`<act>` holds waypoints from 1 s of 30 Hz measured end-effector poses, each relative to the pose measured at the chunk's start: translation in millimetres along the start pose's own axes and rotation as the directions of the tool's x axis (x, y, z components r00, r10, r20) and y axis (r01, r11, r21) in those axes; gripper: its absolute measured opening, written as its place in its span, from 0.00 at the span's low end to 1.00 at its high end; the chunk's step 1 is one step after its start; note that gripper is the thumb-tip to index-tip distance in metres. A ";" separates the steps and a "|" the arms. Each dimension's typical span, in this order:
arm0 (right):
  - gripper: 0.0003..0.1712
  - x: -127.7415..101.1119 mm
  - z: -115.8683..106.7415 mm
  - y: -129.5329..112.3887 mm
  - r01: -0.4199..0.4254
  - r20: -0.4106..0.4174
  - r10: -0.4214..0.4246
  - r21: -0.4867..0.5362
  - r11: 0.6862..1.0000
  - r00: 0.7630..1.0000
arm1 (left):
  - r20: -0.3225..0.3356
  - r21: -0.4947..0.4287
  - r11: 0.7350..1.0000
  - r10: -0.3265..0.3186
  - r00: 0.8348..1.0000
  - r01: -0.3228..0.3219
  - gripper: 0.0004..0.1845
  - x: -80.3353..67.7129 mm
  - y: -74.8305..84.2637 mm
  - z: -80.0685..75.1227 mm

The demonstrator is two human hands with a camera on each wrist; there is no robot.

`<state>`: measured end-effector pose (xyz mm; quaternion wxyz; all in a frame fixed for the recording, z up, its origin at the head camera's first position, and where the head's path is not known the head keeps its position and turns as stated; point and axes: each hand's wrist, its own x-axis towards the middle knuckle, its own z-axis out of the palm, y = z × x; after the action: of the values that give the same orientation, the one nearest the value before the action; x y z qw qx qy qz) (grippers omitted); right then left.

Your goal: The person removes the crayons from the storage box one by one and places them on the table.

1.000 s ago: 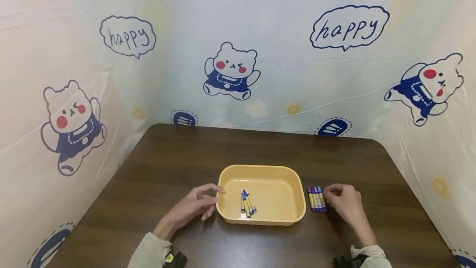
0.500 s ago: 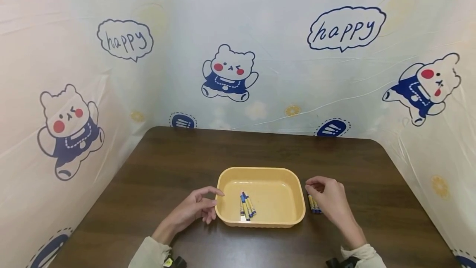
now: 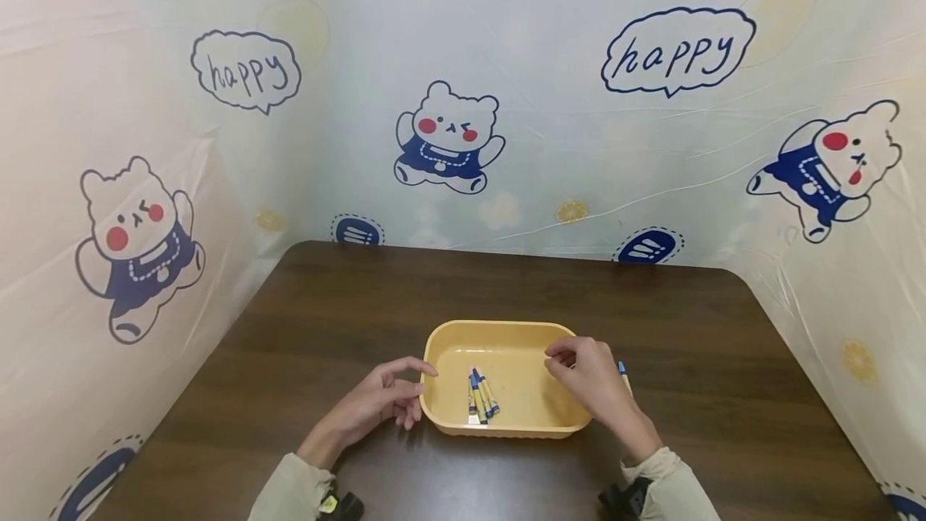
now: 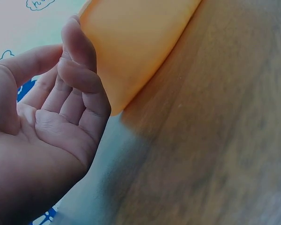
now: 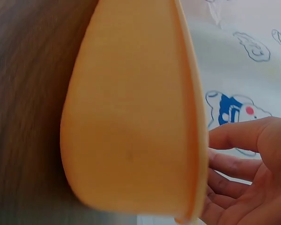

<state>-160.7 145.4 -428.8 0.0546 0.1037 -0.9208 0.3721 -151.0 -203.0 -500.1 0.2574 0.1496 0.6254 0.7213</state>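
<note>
Head view: left hand point(image 3: 379, 399) pinches yellow tray point(image 3: 521, 388); whether right hand point(image 3: 595, 380) above it grips something, I cannot tell

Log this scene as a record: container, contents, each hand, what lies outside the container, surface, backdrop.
Container: yellow tray
Contents: a few crayons, left part of the tray
Left hand: at the tray's left rim
Right hand: over the tray's right side; grip unclear
Outside: blue-ended crayon, partly hidden by that hand
Surface: dark wooden table
Backdrop: pale printed sheet
</note>
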 end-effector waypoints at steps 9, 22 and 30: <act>0.04 4.3 31.1 -14.8 0.039 0.101 -0.041 0.020 0.999 0.994 | 0.026 -0.009 1.000 0.021 0.999 -0.021 0.17 2.1 2.5 2.3; 0.02 6.1 73.4 -25.9 0.090 0.205 -0.090 0.005 0.996 0.975 | 0.022 -0.011 1.000 0.018 1.000 -0.017 0.19 -2.1 4.1 2.9; 0.05 7.0 78.3 -22.4 0.108 0.236 -0.111 0.025 0.994 0.965 | 0.026 -0.003 1.000 0.025 0.999 -0.025 0.19 -2.7 3.5 1.4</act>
<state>-164.1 74.1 -468.6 -0.0358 0.1982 -0.9113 0.3590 -148.6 -203.6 -496.1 0.2567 0.1665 0.6192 0.7232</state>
